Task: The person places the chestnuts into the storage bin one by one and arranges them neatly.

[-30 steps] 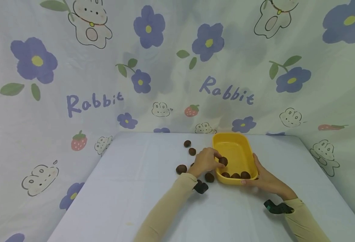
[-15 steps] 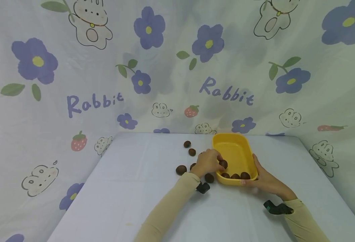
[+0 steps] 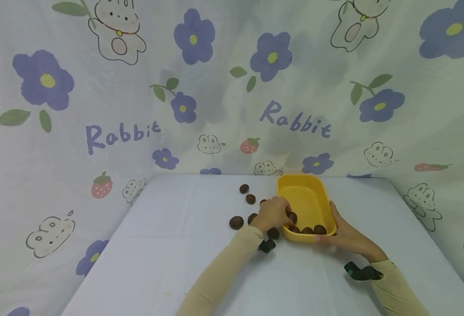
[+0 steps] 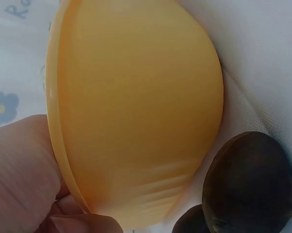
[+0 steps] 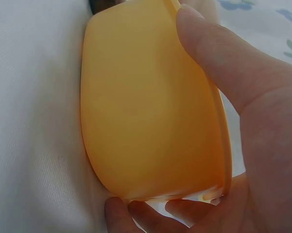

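My left hand (image 3: 272, 213) reaches over the left side of a yellow rectangular tub (image 3: 308, 197). Its thumb and fingers pinch a dark brown round fruit (image 3: 292, 217) low inside the tub, mostly hidden behind the rim in the left wrist view. Several like it, one of them a brown fruit (image 3: 319, 229), lie along the tub's near end. My right hand (image 3: 348, 235) grips the near right corner, thumb on the rim and fingers along the outer wall (image 5: 141, 97). Close by my left wrist, a loose brown fruit (image 4: 252, 184) rests on the cloth outside the tub.
More brown fruits lie left of the tub, including a large one (image 3: 236, 222) and a small one (image 3: 244, 188) farther back. A white cloth (image 3: 168, 245) covers the table. Behind it hangs a curtain (image 3: 224, 87) printed with flowers and rabbits.
My left hand has lowered the pinched fruit toward the near end of the tub, close to the others lying there. The right hand and the tub stay in place.
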A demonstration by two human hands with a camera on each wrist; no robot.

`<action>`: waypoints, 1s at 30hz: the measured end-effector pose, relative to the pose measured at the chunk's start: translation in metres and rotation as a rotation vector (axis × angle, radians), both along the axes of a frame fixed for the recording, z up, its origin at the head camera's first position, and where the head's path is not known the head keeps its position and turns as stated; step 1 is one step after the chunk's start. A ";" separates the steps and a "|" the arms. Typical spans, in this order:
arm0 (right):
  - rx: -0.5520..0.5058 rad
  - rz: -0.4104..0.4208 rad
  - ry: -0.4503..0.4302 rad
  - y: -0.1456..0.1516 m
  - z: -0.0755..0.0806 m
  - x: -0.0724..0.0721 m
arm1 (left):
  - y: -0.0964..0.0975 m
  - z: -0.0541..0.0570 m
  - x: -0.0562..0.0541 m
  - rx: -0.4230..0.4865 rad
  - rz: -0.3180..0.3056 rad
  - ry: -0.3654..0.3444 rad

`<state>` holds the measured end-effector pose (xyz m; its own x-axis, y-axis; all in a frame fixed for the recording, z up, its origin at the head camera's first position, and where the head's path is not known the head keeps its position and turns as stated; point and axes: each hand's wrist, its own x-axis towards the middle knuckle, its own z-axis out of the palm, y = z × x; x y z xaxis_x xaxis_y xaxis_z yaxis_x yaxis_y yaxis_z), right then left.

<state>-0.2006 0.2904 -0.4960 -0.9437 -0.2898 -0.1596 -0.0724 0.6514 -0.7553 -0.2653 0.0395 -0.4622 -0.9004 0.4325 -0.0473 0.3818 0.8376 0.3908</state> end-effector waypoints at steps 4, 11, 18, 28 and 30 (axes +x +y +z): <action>0.006 -0.003 -0.003 0.000 0.001 0.000 | 0.000 0.000 -0.001 -0.005 -0.017 0.002; 0.001 0.000 0.003 -0.001 0.000 -0.001 | 0.001 0.003 -0.001 -0.036 -0.023 -0.005; 0.009 -0.001 -0.008 -0.001 0.000 -0.001 | 0.002 0.004 -0.002 -0.067 -0.024 -0.001; 0.013 -0.001 -0.003 0.000 -0.002 -0.001 | 0.002 0.000 -0.004 -0.059 -0.031 -0.022; 0.013 -0.003 -0.003 -0.001 -0.002 -0.001 | 0.003 0.000 -0.004 -0.065 -0.022 -0.017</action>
